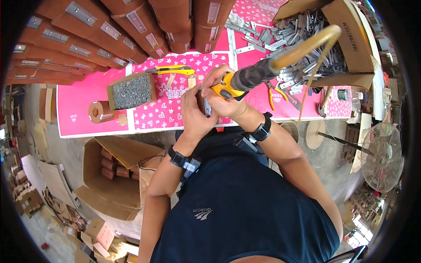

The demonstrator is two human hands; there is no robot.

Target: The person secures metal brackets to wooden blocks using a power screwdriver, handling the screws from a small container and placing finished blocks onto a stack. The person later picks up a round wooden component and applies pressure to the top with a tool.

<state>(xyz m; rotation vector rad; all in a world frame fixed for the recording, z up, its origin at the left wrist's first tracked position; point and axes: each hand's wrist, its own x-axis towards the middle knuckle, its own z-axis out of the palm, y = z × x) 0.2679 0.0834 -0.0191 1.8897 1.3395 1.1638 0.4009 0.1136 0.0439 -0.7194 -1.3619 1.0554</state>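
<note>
My right hand (228,103) is wrapped round a yellow and black power screwdriver (227,87), with a thick black and tan cord or hose rising from it. Its tip is hidden by my fingers. Close against it, my left hand (196,111) grips a small brown piece with a metal plate (207,106) on it, mostly covered by the fingers. Both hands are over the front edge of the pink-covered table (162,118). Left of them lies an open box of small screws (131,92). A yellow utility knife (175,70) lies beyond my left hand.
Brown pieces with metal plates (105,30) stand in stacked rows at the back left. Loose metal strips (258,39) spill from a cardboard box (351,44) at the back right. Pliers (272,98) and a hammer (323,103) lie right. A floor fan (381,158) stands beyond.
</note>
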